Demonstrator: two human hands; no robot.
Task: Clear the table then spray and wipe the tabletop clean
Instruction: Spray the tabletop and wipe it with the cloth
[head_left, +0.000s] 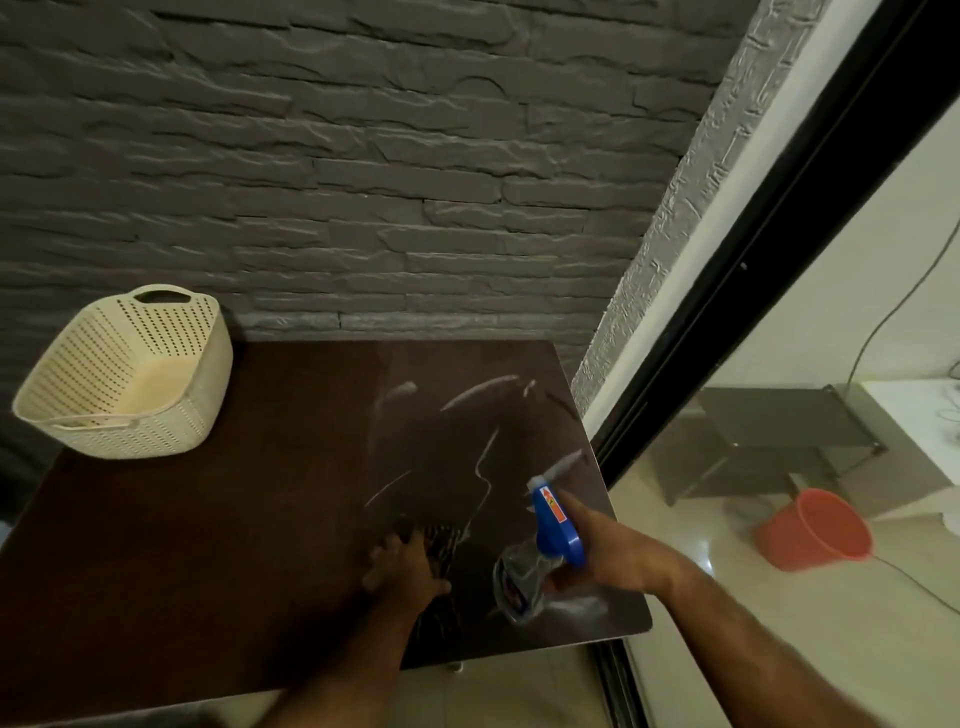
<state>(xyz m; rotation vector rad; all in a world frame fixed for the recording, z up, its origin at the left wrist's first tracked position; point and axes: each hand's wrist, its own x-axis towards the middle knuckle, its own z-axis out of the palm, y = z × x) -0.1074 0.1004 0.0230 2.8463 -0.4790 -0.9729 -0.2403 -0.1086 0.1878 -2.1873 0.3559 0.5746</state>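
Observation:
A dark brown tabletop (208, 545) fills the lower middle of the head view, with pale wet streaks (483, 447) across its right half. My right hand (608, 551) grips a clear spray bottle (524, 577) with a blue trigger head (553, 525), its nozzle aimed up and away over the table's right side. My left hand (402, 566) presses flat on a dark patterned cloth (447, 540) lying on the tabletop, just left of the bottle. Most of the cloth is hidden under the hand.
A cream perforated basket (130, 379) stands tilted at the table's far left corner. A grey stone wall (363, 182) backs the table. A black door frame (727, 312) runs along the right edge. Beyond it, an orange bucket (815, 530) sits on the floor.

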